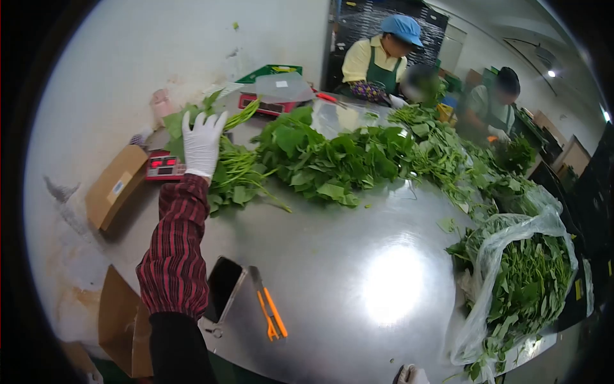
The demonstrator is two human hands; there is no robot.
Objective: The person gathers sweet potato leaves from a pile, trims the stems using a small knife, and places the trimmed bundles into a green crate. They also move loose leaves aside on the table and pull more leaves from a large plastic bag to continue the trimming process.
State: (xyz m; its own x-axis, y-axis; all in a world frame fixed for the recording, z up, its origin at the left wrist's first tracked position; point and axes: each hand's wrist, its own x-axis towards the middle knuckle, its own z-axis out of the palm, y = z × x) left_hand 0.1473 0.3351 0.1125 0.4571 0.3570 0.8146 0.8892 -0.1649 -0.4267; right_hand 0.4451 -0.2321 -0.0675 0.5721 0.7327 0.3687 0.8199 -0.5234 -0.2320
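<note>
My left hand, in a white glove, reaches forward over a red scale with a lit display. Its fingers curl over a bunch of leafy greens, leaves to the left and stems to the right. The palm side is hidden. More loose green stems lie just right of the wrist, beside a long heap of leafy greens on the metal table. Only a small gloved part of my right hand shows at the bottom edge, near the table's front; its fingers are mostly cut off.
A phone and an orange-handled cutter lie near my left forearm. Cardboard boxes stand along the wall. A plastic bag of greens sits at the right. Two co-workers stand across the table; a second scale is at the back.
</note>
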